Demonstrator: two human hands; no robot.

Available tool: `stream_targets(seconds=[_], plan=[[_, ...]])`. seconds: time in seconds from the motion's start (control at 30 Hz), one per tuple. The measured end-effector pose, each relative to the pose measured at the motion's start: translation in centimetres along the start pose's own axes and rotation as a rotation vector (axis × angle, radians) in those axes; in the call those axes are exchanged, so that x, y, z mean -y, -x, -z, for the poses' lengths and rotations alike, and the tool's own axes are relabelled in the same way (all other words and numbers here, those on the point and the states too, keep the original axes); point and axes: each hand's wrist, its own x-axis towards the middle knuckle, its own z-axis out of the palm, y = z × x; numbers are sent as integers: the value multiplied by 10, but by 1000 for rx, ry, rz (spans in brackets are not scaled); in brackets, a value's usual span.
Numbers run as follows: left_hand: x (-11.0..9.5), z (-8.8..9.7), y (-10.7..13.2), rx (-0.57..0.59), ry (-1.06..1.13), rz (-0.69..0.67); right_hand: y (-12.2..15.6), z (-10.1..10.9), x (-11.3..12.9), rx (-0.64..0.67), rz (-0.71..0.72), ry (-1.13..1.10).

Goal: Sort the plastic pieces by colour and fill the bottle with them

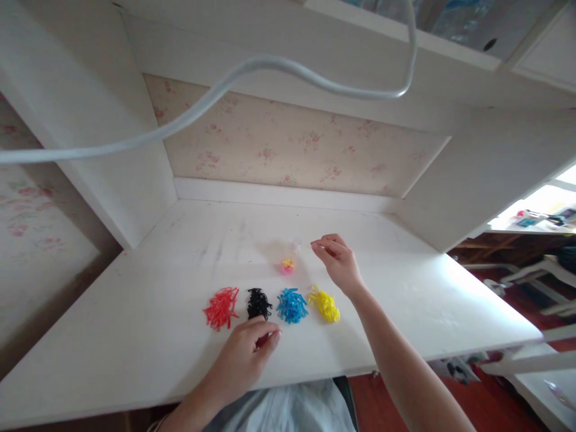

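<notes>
Four-colour piles lie in a row on the white desk: red rubber bands (221, 308), black rubber bands (258, 302), blue rubber bands (292, 305) and yellow rubber bands (324, 304). My left hand (249, 351) is closed in a pinch just in front of the black pile, overlapping its near edge in view. Behind the piles stands a small container (287, 267), pink below with yellow bits at its top. A clear, hard-to-see piece (296, 246) is just behind it. To its right, my right hand (336, 261) is raised with fingertips pinched together. Whatever either pinch holds is too small to make out.
The white desk (148, 336) has side panels and a floral back wall (288, 141). A white cable (279, 63) hangs across the upper view under the shelf. At the right are a white chair (546, 279) and a cluttered sill (540, 219).
</notes>
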Motion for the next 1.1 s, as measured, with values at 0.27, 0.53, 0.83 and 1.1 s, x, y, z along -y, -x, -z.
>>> stream_targets(seconds=[0.27, 0.53, 0.83, 1.1], plan=[[0, 2, 4, 17, -6, -25, -16, -26, 15, 21, 103, 226], [-1, 3, 4, 20, -10, -39, -15, -18, 4, -5, 65, 215], [-2, 0, 4, 17, -34, -47, 23, 18, -58, 35, -165, 98], [-13, -17, -5, 28, -230, -101, 51, 24, -97, 304, -113, 122]])
